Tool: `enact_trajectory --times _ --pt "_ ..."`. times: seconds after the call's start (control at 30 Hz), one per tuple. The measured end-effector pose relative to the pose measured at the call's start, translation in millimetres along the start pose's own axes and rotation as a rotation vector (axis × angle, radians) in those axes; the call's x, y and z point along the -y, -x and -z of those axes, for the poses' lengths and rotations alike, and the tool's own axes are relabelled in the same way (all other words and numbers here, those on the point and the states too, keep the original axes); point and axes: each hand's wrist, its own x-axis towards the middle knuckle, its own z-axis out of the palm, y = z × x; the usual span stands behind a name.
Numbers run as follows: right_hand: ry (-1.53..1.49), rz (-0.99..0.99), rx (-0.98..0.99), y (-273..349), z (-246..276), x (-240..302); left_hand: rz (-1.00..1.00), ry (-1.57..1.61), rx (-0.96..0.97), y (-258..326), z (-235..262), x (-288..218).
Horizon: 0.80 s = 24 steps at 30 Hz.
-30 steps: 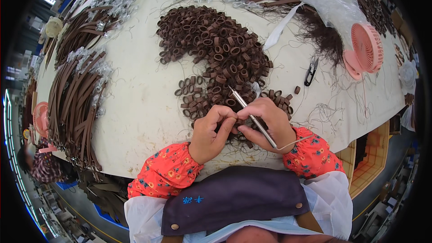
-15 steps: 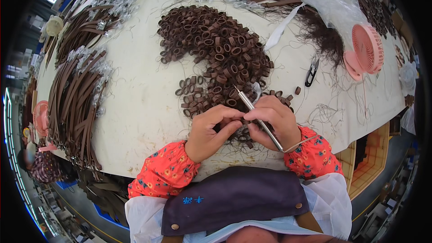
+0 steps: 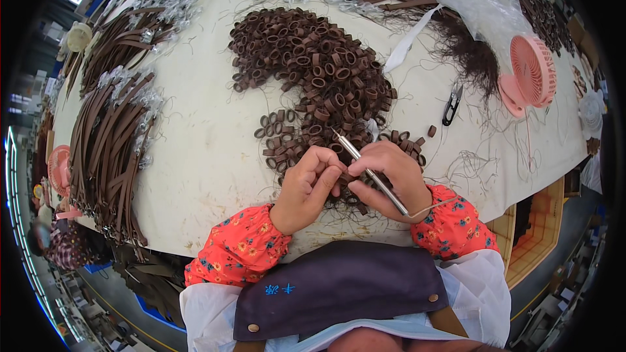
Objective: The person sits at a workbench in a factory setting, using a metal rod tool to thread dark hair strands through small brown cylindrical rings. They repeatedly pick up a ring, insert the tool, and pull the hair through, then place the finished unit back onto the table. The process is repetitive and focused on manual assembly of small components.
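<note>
My right hand point(image 3: 390, 176) grips a slim silver pen-shaped tool point(image 3: 372, 173) with a thin pointed tip and a cord at its back end. The tip points up and left over a heap of small brown strap loops point(image 3: 319, 68). Close beside it, my left hand point(image 3: 309, 186) is closed, thumb against bent fingers; what it pinches is hidden or too small to make out. The fingertips of both hands nearly meet above the near end of the heap. More loops point(image 3: 280, 146) lie just beyond my left hand.
Bundles of brown straps point(image 3: 111, 156) with clear plastic wrapping lie at left and along the far side. At right are thread snips point(image 3: 452, 104), a pink fan point(image 3: 531, 72), a plastic bag point(image 3: 479, 0) and loose threads point(image 3: 476, 169). A yellowish crate point(image 3: 538, 234) stands below the table's right edge.
My left fingers have curled in more tightly. The pen-shaped tool and my right hand have shifted slightly left.
</note>
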Motion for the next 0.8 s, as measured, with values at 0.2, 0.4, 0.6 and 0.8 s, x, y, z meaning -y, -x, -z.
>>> enact_trajectory --times 0.2,0.4,0.6,0.8 --pt "-0.644 -0.431 -0.136 5 4 7 -0.045 -0.128 -0.049 2 3 1" --pt "-0.731 -0.349 -0.006 8 15 -1 -0.004 -0.184 0.007 3 6 1" --pt "-0.717 -0.361 -0.002 7 14 1 0.0 -0.197 0.007 3 7 2" --pt "-0.694 -0.359 0.005 8 14 -1 0.002 -0.209 -0.008 3 6 1"
